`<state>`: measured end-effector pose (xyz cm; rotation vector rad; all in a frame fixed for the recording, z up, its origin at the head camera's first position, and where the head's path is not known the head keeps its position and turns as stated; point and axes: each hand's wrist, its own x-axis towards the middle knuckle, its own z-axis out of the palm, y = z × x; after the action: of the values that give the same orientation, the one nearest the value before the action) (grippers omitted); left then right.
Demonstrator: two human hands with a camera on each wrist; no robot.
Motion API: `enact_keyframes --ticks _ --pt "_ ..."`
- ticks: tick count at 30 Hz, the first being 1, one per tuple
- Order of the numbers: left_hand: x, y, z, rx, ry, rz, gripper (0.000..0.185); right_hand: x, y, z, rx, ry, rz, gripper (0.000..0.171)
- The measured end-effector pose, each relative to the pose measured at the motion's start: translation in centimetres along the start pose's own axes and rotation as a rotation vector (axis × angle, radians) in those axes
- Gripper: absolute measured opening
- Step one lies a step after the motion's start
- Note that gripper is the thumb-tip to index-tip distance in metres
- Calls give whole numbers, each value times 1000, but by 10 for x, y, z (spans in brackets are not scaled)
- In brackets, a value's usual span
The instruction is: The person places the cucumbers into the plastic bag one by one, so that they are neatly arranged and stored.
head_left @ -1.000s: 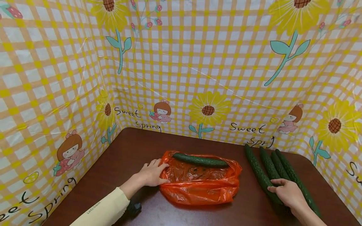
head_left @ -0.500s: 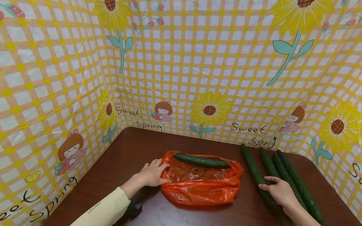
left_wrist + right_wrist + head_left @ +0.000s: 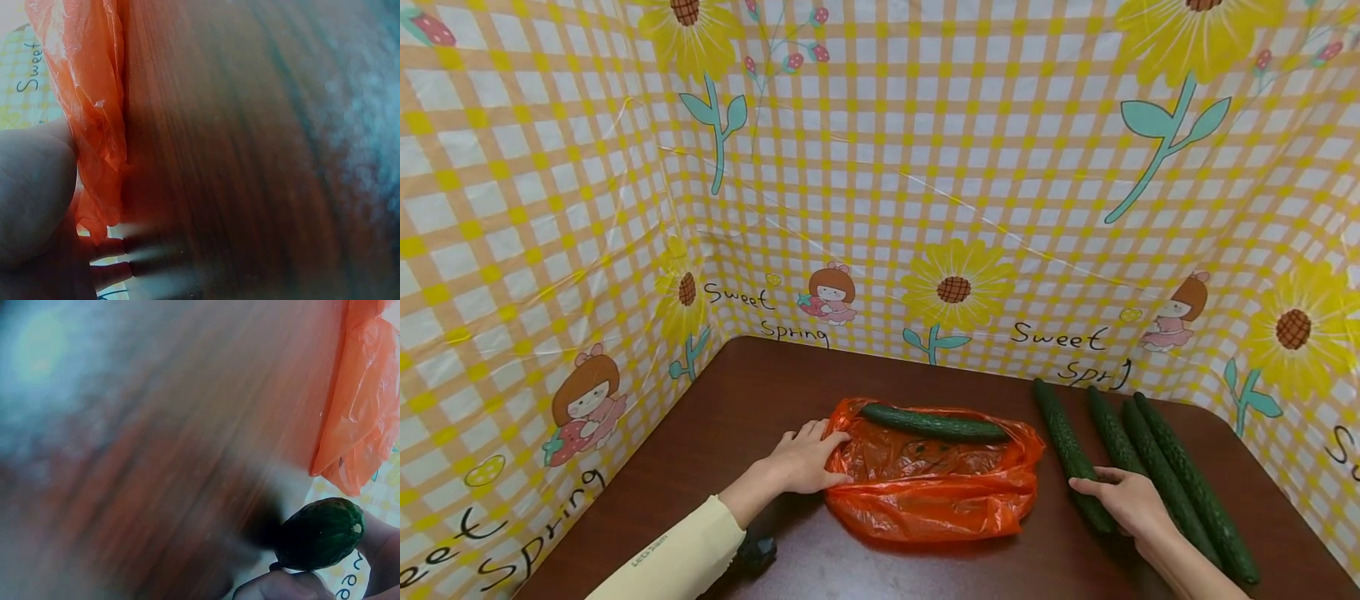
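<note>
Meanwhile, both hands hold their things on the desk (image 3: pixel 752 392).
Left hand (image 3: pixel 805 461) pinches the orange bag (image 3: pixel 932 492); right hand (image 3: pixel 1123 502) grips the leftmost loose cucumber (image 3: pixel 1063 442).

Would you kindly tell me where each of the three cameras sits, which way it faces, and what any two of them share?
Head: worn on the head, looking forward and down at the table; shows the left hand gripping the orange bag and the right hand holding a cucumber.
Left wrist: low beside the left hand, looking along the table at the bag's edge.
Right wrist: low beside the right hand, showing the cucumber's end.
Shared: both wrist views show the orange bag.
</note>
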<state>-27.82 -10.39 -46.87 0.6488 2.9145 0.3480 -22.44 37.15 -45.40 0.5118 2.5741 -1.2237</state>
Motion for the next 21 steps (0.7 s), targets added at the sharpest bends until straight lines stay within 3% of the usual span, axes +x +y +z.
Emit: enact_keyframes --ticks 12,21 --pt "-3 0 -4 1 8 -10 67 3 -7 1 -26 -6 13 113" --pt "0 -2 -1 2 11 -8 67 6 -8 3 -43 12 -20 101"
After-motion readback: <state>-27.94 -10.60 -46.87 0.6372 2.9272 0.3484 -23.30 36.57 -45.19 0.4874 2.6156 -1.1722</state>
